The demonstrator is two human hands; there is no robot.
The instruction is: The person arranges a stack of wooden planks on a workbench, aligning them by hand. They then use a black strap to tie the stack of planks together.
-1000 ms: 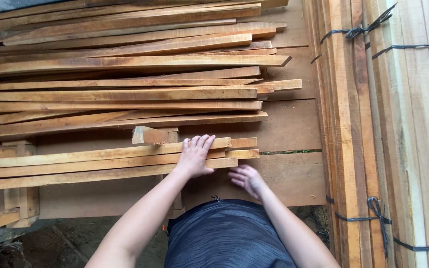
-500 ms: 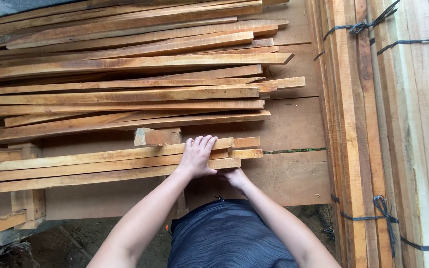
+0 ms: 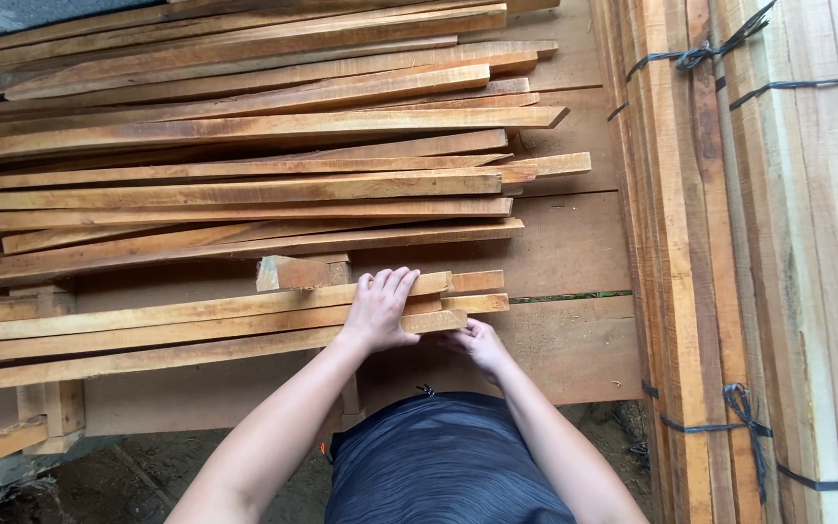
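- Near the front edge of the surface (image 3: 574, 252), a small stack of long thin slats (image 3: 196, 325) lies lengthwise, running from the left side to about the middle.
- Left hand (image 3: 380, 311) lies flat on top of this stack near its right end, palm down, fingers straight and close together, pointing away from the person; it presses and does not grip.
- Right hand (image 3: 477, 342) sits just beside the left one, at the near right corner of the stack; its fingers curl under or against the end of the lowest slat, and the thumb side faces up. Whether it truly grips the slat cannot be told, since the fingertips are hidden.
- A short wood block (image 3: 303, 272) lies just behind the stack, close to the left hand's fingertips.
- Farther back, a broad pile of rough slats (image 3: 244, 146) covers most of the surface, ends uneven, some reaching farther right than others.
- On the right stands a bundle of thick boards (image 3: 729, 243), running away from the person and tied with dark wire (image 3: 700, 56) at the far part and again at the near part.
- At the lower left, a small wooden frame (image 3: 46, 408) sits under the near stack, above bare dirt ground (image 3: 128, 485).
- Both forearms are bare; a dark striped garment (image 3: 438, 456) shows at the bottom.
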